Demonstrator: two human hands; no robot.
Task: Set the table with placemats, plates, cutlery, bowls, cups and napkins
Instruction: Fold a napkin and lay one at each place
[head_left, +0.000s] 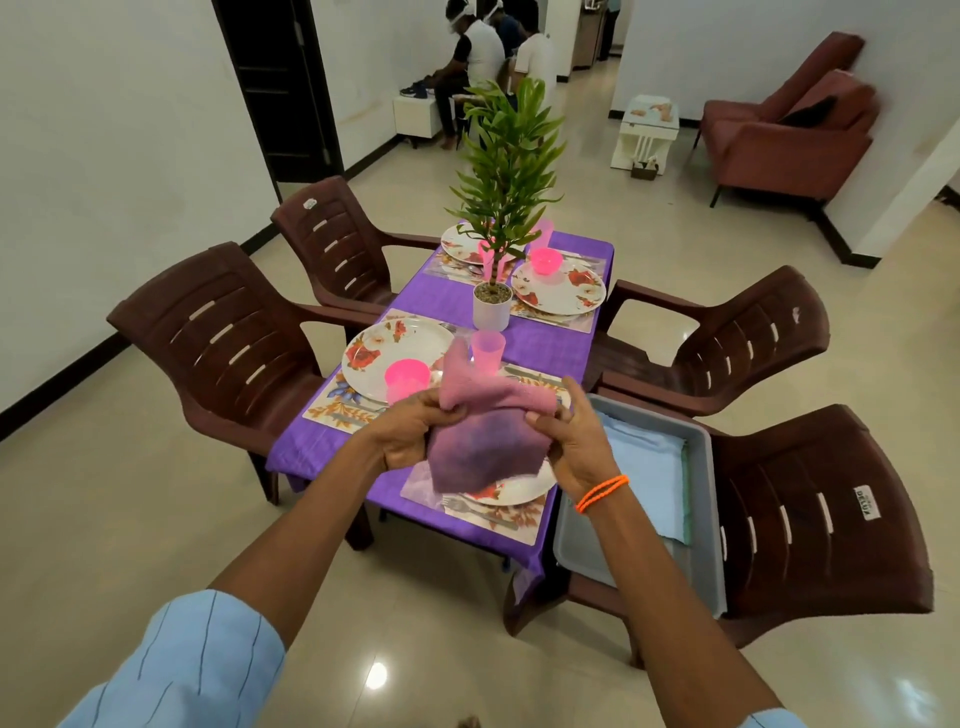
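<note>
Both hands, left (410, 434) and right (566, 441), pinch a soft, fuzzy pink napkin (485, 431), crumpled between them above a round floral plate (519, 491) on the purple-clothed counter (545, 343). Right of them sits a grey plastic tray (701, 519).

White walls (119, 156) met a glossy beige tiled floor (156, 519). Four brown plastic chairs (223, 348) ringed the table; far right stood a maroon armchair (789, 135). A dark doorway (275, 88) opened far left.
</note>
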